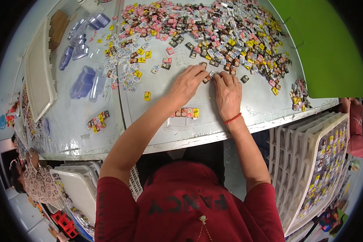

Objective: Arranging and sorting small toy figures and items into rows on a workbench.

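Observation:
At the near edge of a heap of small box-shaped pieces (213, 32), both my hands work close together. My left hand (184, 85) has its fingers closed at a small brown piece (204, 64). Fingers of my right hand (228, 93), a red bracelet at the wrist, close at a small white-and-dark piece (212, 74). Another brown-and-dark piece (207, 79) lies between the hands. Nearer to me, a clear plastic tray (180, 122) holds a row of brown, pink and yellow pieces along its far side. My fingertips partly hide what they touch.
Clear plastic packs (83, 82) lie on the left table, beside a white tray (40, 68). A filled clear pack (98, 122) sits nearer. Stacked white crates (306, 161) stand at right, below a green panel (334, 48). Other people (42, 181) are at both sides.

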`<state>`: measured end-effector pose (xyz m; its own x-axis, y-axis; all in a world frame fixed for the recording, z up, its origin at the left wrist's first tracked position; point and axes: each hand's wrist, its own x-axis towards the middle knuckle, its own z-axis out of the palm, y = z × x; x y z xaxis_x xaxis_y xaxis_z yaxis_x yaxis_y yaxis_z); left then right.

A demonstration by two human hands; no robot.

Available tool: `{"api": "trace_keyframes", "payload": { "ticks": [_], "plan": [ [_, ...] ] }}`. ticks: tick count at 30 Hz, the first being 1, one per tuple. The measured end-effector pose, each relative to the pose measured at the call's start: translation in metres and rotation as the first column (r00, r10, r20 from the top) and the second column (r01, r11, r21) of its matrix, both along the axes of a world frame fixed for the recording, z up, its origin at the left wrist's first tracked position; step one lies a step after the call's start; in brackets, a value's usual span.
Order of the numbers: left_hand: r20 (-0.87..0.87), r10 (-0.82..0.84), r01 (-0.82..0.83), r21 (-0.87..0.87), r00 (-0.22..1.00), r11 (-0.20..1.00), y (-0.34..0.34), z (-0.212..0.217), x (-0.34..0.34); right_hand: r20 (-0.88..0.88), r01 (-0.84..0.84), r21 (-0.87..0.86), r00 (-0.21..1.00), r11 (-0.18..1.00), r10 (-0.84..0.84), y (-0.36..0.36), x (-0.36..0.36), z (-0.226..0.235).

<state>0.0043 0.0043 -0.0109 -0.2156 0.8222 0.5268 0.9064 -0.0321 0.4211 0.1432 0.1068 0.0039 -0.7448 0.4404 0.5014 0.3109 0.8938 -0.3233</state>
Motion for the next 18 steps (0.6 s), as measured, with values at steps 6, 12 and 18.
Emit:
{"api": "trace_keyframes", "payload": {
  "ticks": [6, 12, 18],
  "plan": [
    [0.08, -0.003, 0.017, -0.175, 0.997, 0.984, -0.022, 0.021, 0.011, 0.048, -0.012, -0.146, 0.999, 0.989, 0.02, 0.001, 0.022, 0.006],
    [0.041, -0.104, 0.107, -0.098, 0.994, 0.989, -0.014, 0.023, -0.008, 0.057, -0.099, -0.073, 0.993, 0.992, 0.104, 0.017, 0.015, 0.01],
    [0.112, -0.107, 0.127, -0.191, 0.988, 0.973, -0.013, 0.02, -0.006, 0.083, -0.122, -0.05, 0.989, 0.991, 0.126, 0.011, 0.023, 0.005]
  ]
}}
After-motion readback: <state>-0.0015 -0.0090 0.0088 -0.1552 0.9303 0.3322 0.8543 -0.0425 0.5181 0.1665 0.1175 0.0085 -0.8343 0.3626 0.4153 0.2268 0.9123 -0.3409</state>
